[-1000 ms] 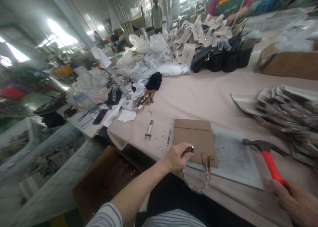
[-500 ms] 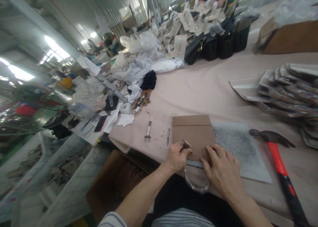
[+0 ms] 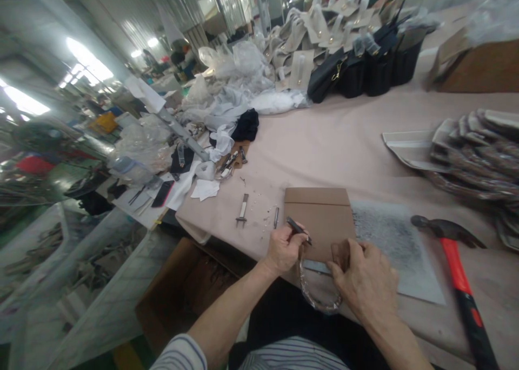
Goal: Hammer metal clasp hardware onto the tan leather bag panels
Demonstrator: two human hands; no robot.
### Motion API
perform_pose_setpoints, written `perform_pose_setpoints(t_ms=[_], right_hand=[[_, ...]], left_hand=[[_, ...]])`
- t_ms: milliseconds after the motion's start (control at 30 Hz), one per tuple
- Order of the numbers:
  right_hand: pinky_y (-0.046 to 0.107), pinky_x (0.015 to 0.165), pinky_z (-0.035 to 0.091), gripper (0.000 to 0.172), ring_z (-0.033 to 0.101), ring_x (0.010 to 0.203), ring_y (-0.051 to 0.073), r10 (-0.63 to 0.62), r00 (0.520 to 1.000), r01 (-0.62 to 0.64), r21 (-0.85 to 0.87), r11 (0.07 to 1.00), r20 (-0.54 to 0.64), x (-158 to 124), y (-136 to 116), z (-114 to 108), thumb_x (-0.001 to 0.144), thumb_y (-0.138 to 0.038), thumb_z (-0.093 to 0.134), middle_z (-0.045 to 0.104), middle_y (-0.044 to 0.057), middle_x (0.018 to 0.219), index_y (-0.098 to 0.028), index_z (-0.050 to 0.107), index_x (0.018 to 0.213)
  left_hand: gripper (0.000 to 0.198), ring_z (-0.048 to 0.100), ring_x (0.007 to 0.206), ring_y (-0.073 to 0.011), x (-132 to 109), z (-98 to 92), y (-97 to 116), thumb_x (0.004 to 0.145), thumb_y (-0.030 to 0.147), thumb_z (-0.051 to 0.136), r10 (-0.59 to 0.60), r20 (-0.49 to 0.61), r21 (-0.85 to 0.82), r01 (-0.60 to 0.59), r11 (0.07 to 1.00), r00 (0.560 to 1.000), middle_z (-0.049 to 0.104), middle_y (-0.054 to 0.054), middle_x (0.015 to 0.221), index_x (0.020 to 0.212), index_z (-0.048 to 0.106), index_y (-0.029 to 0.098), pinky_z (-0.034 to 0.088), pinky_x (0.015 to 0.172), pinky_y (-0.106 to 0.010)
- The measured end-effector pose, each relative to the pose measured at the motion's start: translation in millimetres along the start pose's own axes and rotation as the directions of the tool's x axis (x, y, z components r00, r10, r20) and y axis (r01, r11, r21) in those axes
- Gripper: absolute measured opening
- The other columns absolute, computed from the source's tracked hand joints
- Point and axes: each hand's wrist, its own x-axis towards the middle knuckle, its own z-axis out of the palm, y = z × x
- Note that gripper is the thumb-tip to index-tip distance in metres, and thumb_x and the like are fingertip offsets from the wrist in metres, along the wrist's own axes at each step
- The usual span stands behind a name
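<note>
A short dark rod-shaped tool [image 3: 295,225], perhaps a hand punch, is pinched in my left hand [image 3: 284,251]. Its lower end points down over the brown leather panel [image 3: 318,219], which has a straight line across its upper part; whether it touches is unclear. At the panel's lower right, my right hand [image 3: 367,275] has its fingers closed on a small brown leather tab [image 3: 340,253]. A plastic-wrapped handle [image 3: 318,304] loops off the near edge. Between the hands shows a grey flat strip [image 3: 317,267].
A claw hammer [image 3: 456,267] with a red-black grip lies right of a speckled grey sheet [image 3: 385,240]. Left are a caliper-like tool [image 3: 242,210] and a thin metal rod [image 3: 276,217]. Stacked wrapped panels [image 3: 482,148] stand right; black bags [image 3: 365,70] stand at the back.
My left hand has tilted the dark tool, so more of its shaft shows. The right fingers have shifted slightly and the tab looks more raised. The view has moved a little.
</note>
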Motion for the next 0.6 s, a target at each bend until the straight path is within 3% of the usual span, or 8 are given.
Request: perform_pose_setpoints(t_ms=[167,267,367,433,500,600], right_hand=[[0.040,0.069,0.046,0.041,0.059,0.084,0.032,0.001,0.999,0.006,0.136,0.991,-0.048,-17.9,12.8,16.3,0.088,-0.043,0.059,0.059,0.013,0.091,-0.015,0.056,0.118],[0.045,0.078,0.050,0.053,0.059,0.093,0.034,0.001,0.989,0.039,0.266,0.963,-0.148,-31.1,16.1,26.8,0.088,-0.053,0.052,0.061,0.017,0.097,-0.013,0.057,0.120],[0.051,0.088,0.050,0.066,0.060,0.102,0.037,0.150,0.978,-0.068,0.452,0.889,-0.147,-40.0,13.3,26.4,0.084,-0.069,0.047,0.063,0.020,0.105,-0.012,0.060,0.115],[0.053,0.088,0.051,0.068,0.063,0.098,0.038,0.340,0.940,-0.262,0.568,0.780,-0.033,-45.7,11.0,21.3,0.077,-0.075,0.049,0.066,0.019,0.102,-0.015,0.061,0.108],[0.053,0.085,0.052,0.065,0.066,0.092,0.036,0.490,0.864,-0.444,0.632,0.635,0.115,-52.3,10.1,16.0,0.069,-0.075,0.057,0.069,0.015,0.095,-0.019,0.061,0.103],[0.050,0.082,0.055,0.058,0.069,0.086,0.035,0.569,0.746,-0.598,0.725,0.342,0.347,-60.6,10.6,13.3,0.060,-0.068,0.070,0.072,0.011,0.085,-0.022,0.063,0.094]], left_hand=[[0.010,0.072,0.076,-0.0174,-17.7,2.6,0.9,0.088,0.018,0.061,0.038,0.018,0.024,-0.038,0.999,0.999,0.075,-0.006,0.084,0.094,0.069,0.015,0.061,0.075,-0.028],[0.011,0.072,0.077,-0.0171,-27.2,0.1,0.7,0.088,0.019,0.061,0.033,0.034,-0.018,-0.032,0.999,0.999,0.074,-0.006,0.085,0.094,0.069,0.015,0.060,0.075,-0.028],[0.011,0.072,0.078,-0.0172,-27.6,-1.9,1.1,0.088,0.020,0.063,-0.005,0.019,-0.066,0.006,0.998,1.000,0.075,-0.005,0.085,0.094,0.070,0.015,0.060,0.076,-0.028],[0.012,0.072,0.079,-0.0177,-23.8,-1.9,1.3,0.088,0.021,0.064,-0.026,0.030,-0.089,0.028,0.996,0.999,0.076,-0.006,0.086,0.094,0.071,0.015,0.060,0.076,-0.028],[0.012,0.073,0.080,-0.0181,-19.3,-0.8,1.5,0.087,0.022,0.066,-0.030,0.062,-0.093,0.035,0.995,0.998,0.077,-0.007,0.087,0.093,0.073,0.014,0.060,0.077,-0.028],[0.010,0.073,0.078,-0.0177,-15.0,1.1,2.2,0.085,0.021,0.068,-0.010,0.110,-0.102,0.022,0.995,0.994,0.077,-0.006,0.085,0.090,0.074,0.014,0.060,0.076,-0.026]])
